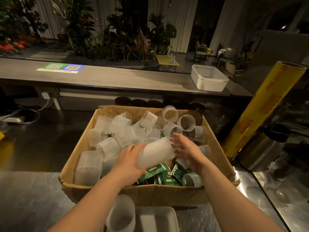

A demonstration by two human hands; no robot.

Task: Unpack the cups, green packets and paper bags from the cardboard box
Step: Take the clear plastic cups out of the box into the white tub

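An open cardboard box [80, 162] sits on the steel counter, filled with several loose ribbed translucent cups [122, 126] and a stack of them at its left [88, 166]. Green packets [160, 173] lie at the box's near right. My left hand [128, 162] grips a lying stack of nested cups [155, 152] above the packets. My right hand [183, 149] is at the stack's right end, fingers spread and blurred, touching it. No paper bags show.
A translucent cup [121, 213] and a white tray [157, 218] stand in front of the box. A white tub [209, 79] rests on the raised bar top. A yellow wrap roll [260, 113] and a steel canister [260, 151] stand to the right.
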